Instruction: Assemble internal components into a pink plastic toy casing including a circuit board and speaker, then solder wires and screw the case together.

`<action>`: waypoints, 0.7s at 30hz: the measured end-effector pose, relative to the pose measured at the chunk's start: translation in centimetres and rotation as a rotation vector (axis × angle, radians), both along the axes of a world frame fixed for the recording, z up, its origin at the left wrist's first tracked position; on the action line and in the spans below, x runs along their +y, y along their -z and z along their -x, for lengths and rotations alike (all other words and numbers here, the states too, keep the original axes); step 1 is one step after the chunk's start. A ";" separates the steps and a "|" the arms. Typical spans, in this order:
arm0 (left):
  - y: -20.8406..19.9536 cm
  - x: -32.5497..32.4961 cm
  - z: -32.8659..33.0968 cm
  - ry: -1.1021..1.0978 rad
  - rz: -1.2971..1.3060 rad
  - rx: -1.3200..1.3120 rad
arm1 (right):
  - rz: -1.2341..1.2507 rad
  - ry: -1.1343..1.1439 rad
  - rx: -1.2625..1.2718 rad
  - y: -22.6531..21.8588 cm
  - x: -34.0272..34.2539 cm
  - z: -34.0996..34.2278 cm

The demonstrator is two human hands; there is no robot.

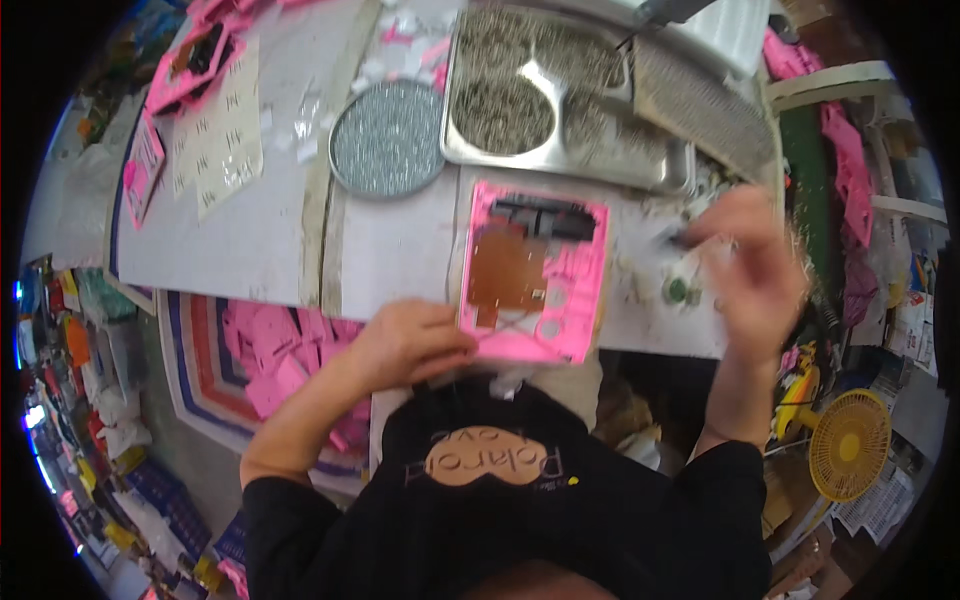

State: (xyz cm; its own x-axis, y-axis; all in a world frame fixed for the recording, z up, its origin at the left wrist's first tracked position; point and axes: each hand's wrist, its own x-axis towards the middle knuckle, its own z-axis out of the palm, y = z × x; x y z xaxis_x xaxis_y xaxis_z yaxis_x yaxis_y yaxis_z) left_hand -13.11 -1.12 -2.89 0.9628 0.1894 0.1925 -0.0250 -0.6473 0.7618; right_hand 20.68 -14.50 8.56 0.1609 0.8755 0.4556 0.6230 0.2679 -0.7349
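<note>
In front of me on the table lies an open pink plastic casing [580, 290]. Inside it are a brown circuit board [505, 265] and, along its far side, a black part [545, 217]. My left hand [425, 340] grips the near left corner of the casing, its fingers closed at the rim. To the right of the casing, my right hand [750, 265] is raised over the table and smeared by motion. A small dark object [678, 240] shows at its fingertips, too blurred to name.
A round grey dish [388, 140] of small shiny metal pieces stands beyond the casing, beside a metal tray [560, 165] heaped with many screws. Small green scraps [680, 292] lie at right. Pink parts [270, 350] fill a striped bag at lower left. A yellow fan [850, 445] stands lower right.
</note>
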 end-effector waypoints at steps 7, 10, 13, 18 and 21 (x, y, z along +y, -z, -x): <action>0.0 0.1 0.4 -0.018 0.020 0.002 | 0.304 -0.210 -0.259 7.2 -1.9 7.3; 0.2 -0.1 0.4 -0.029 0.021 -0.015 | 0.262 -0.224 -0.349 6.9 -1.3 7.3; 0.0 -0.1 0.4 -0.028 0.018 -0.014 | 0.232 -0.172 -0.368 7.7 -1.5 7.5; 0.0 -0.1 0.2 -0.028 0.007 -0.016 | 0.205 -0.166 -0.370 7.7 -2.3 7.5; -0.4 0.0 0.0 -0.009 -0.006 0.017 | 0.184 -0.142 -0.348 7.4 -2.8 7.2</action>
